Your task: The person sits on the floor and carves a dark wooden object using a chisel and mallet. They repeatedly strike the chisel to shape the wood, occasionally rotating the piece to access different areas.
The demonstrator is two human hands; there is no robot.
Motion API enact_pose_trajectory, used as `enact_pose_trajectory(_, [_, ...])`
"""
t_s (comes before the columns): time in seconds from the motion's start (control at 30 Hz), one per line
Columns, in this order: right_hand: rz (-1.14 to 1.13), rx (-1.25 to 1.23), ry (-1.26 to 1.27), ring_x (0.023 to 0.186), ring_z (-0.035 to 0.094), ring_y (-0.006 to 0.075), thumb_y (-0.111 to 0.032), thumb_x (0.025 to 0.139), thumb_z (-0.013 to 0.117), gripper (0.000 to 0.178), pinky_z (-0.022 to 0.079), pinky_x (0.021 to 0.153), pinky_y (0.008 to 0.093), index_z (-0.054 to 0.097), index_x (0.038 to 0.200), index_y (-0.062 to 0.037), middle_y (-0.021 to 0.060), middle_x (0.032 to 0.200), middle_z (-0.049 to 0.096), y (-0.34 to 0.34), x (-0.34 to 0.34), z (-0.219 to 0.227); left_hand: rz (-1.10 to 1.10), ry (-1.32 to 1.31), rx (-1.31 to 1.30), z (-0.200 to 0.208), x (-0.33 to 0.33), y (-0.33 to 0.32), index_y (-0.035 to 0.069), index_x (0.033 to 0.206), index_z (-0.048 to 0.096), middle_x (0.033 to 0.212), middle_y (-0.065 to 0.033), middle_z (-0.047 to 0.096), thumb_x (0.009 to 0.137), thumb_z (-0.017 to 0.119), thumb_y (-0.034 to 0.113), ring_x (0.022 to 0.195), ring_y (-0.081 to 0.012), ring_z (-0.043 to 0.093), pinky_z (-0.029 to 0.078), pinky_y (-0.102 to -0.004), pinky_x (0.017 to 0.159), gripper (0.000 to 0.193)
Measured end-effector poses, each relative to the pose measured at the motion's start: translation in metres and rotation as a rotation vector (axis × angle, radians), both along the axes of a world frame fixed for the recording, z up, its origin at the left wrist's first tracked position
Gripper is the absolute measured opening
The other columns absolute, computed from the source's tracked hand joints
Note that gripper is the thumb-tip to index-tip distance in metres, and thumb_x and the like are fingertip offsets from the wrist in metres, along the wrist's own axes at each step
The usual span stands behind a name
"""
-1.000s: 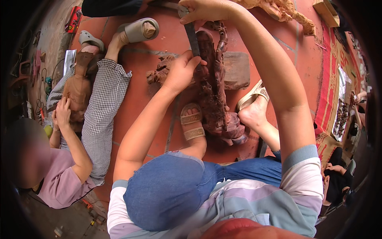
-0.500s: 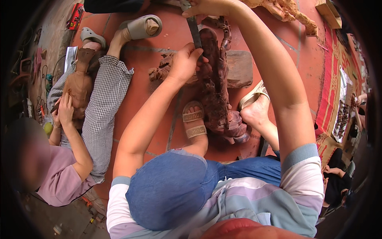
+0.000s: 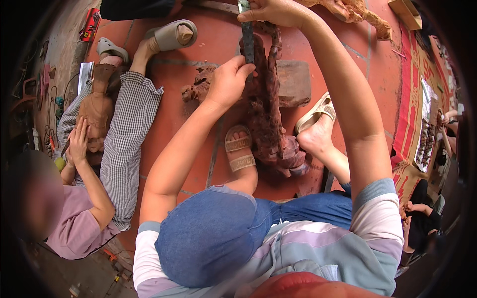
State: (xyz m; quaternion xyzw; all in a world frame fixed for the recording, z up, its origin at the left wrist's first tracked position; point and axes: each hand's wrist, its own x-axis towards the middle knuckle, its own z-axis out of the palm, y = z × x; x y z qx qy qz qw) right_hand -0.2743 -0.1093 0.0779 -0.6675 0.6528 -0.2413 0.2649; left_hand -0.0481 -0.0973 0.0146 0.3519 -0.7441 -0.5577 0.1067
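A flat, dark tool point(image 3: 248, 43) spans from my right fingers point(image 3: 252, 15) to my left fingers point(image 3: 244, 70); beside these stretches a rough, reddish-brown carving point(image 3: 269, 111).

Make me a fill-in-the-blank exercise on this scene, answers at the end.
1. The person's left hand is at the near end of the long, flat, dark metal tool; its far end is held by the ____ hand.
2. The carved, dark reddish-brown wooden piece lies between the person's two ____.
3. The co-worker in the light purple shirt sits to the person's ____.
4. The person's plain trousers are coloured ____.

Missing words: right; feet; left; blue.
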Motion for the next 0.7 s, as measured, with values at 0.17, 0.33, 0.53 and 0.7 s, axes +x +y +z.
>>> enact_pose_trajectory(0.17, [-0.135,-0.131,-0.354,0.076,0.057,0.0173,-0.029,0.087,0.073,0.037,0.048,0.072,0.0333,0.062,0.111,-0.0036,0.0058,0.082,0.064,0.029,0.010,0.012,0.051,0.043,0.101,0.019,0.002,-0.006,0.003,0.095,0.066,0.089,-0.0045,0.071,0.097,0.058,0.018,0.080,-0.0089,0.063,0.049,-0.0255,0.071,0.017])
enact_pose_trajectory(0.33, [-0.058,-0.143,-0.842,0.081,0.057,0.0083,-0.015,0.085,0.073,0.015,0.046,0.071,0.0230,0.064,0.091,-0.0060,0.0006,0.092,0.062,0.141,0.054,0.026,-0.176,0.300,0.222,0.036,0.027,0.013,0.003,0.090,0.066,0.081,-0.0028,0.066,0.092,0.067,0.017,0.077,-0.0068,0.060,0.047,-0.0248,0.069,0.014])
enact_pose_trajectory(0.53, [-0.652,-0.051,-1.273,0.095,0.061,0.0113,0.001,0.085,0.071,0.014,0.050,0.084,0.0233,0.059,0.087,-0.0051,0.0076,0.111,0.060,0.206,0.123,-0.041,-0.202,0.200,-0.399,0.017,0.042,0.035,0.004,0.114,0.066,0.108,-0.0083,0.062,0.095,0.065,0.021,0.094,-0.0191,0.061,0.049,-0.0307,0.084,0.026])
enact_pose_trajectory(0.7, [-0.795,-0.260,-1.282,0.092,0.062,0.0089,-0.003,0.088,0.072,0.009,0.051,0.080,0.0222,0.063,0.090,-0.0020,0.0095,0.111,0.065,0.191,0.128,-0.058,-0.028,-0.087,-0.635,-0.006,0.057,0.049,0.009,0.135,0.057,0.119,-0.0158,0.058,0.092,0.065,0.028,0.104,-0.0344,0.059,0.049,-0.0411,0.090,0.047])
